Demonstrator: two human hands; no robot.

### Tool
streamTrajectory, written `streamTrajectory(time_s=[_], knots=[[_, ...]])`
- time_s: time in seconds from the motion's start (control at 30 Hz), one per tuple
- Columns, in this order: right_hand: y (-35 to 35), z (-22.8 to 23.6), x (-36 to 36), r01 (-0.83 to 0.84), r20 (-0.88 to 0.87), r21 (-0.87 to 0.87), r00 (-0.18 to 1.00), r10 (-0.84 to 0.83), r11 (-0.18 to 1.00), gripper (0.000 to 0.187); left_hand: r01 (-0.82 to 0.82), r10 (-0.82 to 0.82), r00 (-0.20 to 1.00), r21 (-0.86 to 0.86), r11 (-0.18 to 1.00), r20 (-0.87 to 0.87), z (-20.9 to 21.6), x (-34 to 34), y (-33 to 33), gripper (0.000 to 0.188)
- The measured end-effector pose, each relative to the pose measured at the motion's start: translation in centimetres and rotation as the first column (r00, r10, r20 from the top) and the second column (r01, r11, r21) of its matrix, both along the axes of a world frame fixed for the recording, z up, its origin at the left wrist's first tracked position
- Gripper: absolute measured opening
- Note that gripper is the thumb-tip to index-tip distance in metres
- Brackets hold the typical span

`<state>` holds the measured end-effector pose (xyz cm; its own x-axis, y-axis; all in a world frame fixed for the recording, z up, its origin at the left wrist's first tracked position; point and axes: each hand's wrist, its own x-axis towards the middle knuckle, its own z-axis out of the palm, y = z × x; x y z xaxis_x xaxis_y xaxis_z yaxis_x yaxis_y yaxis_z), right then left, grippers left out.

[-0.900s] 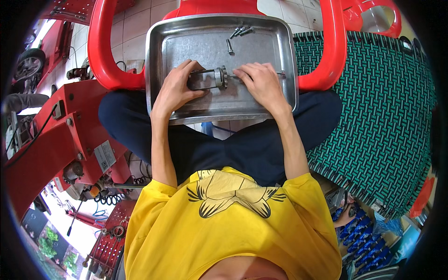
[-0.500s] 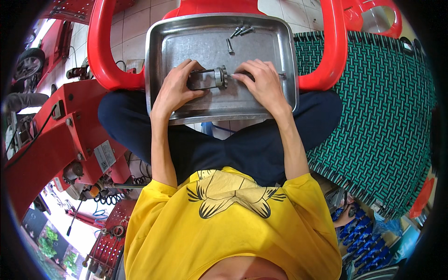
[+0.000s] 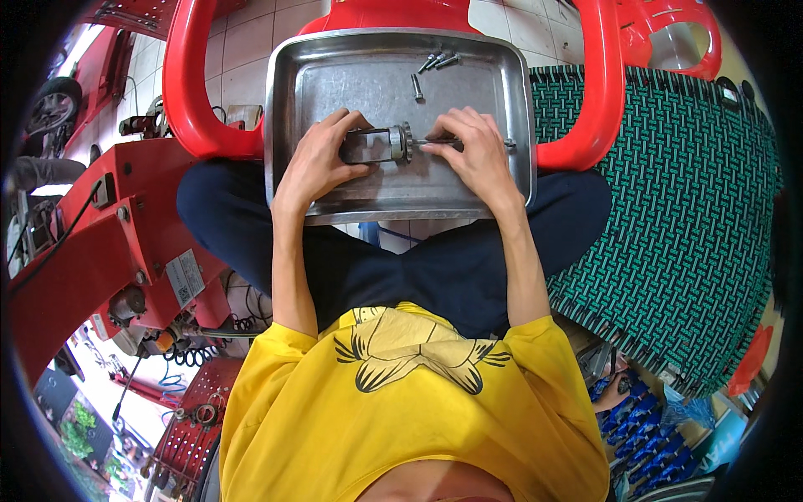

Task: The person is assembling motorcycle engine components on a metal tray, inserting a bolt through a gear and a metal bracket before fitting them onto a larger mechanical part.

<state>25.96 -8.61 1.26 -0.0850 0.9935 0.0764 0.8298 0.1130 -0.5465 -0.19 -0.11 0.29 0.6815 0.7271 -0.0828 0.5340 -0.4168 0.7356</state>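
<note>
My left hand (image 3: pixel 324 159) is closed around a metal cage-like part (image 3: pixel 368 145) with a toothed gear (image 3: pixel 407 140) on its right end. My right hand (image 3: pixel 475 151) pinches a thin metal rod (image 3: pixel 425 142), whose left tip meets the middle of the gear. A metal end (image 3: pixel 509 144) shows past the right side of my right hand; whether it belongs to the same rod is hidden. Both hands work low inside a steel tray (image 3: pixel 309 63). Beyond them lie one loose bolt (image 3: pixel 417 88) and a small group of bolts (image 3: pixel 438 62).
Under the tray is a red plastic chair (image 3: pixel 188 84), its arms rising on both sides. A green woven seat (image 3: pixel 669 217) stands at the right. Red workshop machinery (image 3: pixel 150 217) is close on the left, and a red perforated panel (image 3: pixel 205 402) lies lower left.
My right hand has shifted slightly, and more of the thin rod shows between its fingers and the gear. My left hand keeps its hold on the cage-like part. The whole view has tilted a little.
</note>
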Motion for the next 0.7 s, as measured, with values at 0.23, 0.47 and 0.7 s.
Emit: streamTrajectory(time_s=[0.23,0.47,0.7], knots=[[-0.4,-1.5,0.3,-0.004,-0.004,-0.039,1.0,0.004,0.999,0.023,0.0,-0.004,0.998,0.066,0.998,0.061,-0.7,-0.1,0.0,0.062],[-0.1,-0.5,0.2,-0.009,-0.015,0.007,1.0,0.009,1.0,0.022,0.0,0.0,1.0,0.031,1.0,0.017,-0.1,0.1,0.0,0.062],[0.0,-0.5,0.3,-0.007,-0.016,0.016,1.0,0.007,1.0,0.024,0.001,-0.001,1.0,0.033,0.999,-0.01,-0.3,0.0,0.0,0.063]])
